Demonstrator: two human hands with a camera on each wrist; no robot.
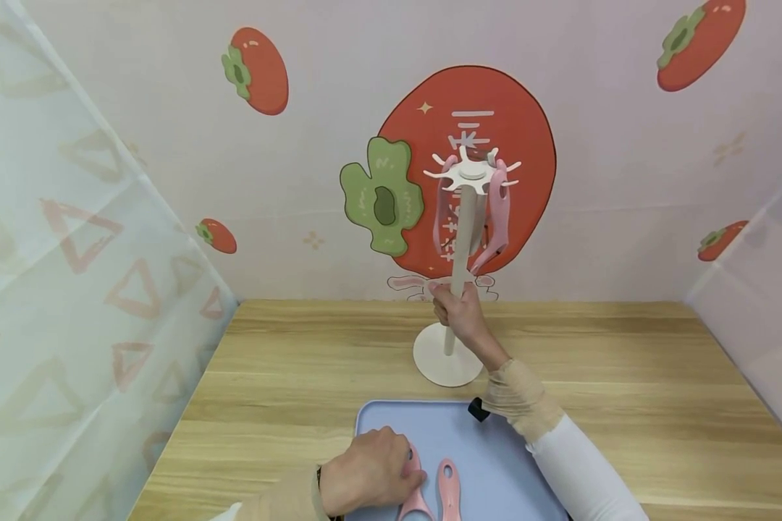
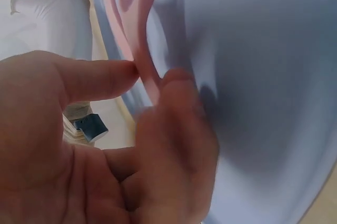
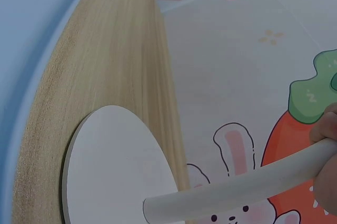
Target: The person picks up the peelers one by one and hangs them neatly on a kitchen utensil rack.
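Note:
My left hand [image 1: 374, 467] is over the blue tray [image 1: 495, 470], pinching the handle of a pink Y-shaped tool [image 2: 138, 23] between thumb and fingers. Its handle end has a hole, and its forked end points toward me, partly cut off by the frame. Just right of it in the tray lies a second pink-handled tool [image 1: 449, 486], its far part out of view. My right hand [image 1: 465, 316] grips the lower part of the pole [image 3: 237, 195] of a white utensil stand. Pink tools [image 1: 499, 217] hang from the hooked top [image 1: 472, 172] of this upright stand.
The stand's round white base [image 1: 436, 365] rests on the wooden table [image 1: 300, 362] just beyond the tray. A dark block [image 1: 478, 409] shows by my right wrist, at the tray's far edge. Behind the table is a printed backdrop [image 1: 599, 239], with a patterned curtain [image 1: 91, 289] on the left.

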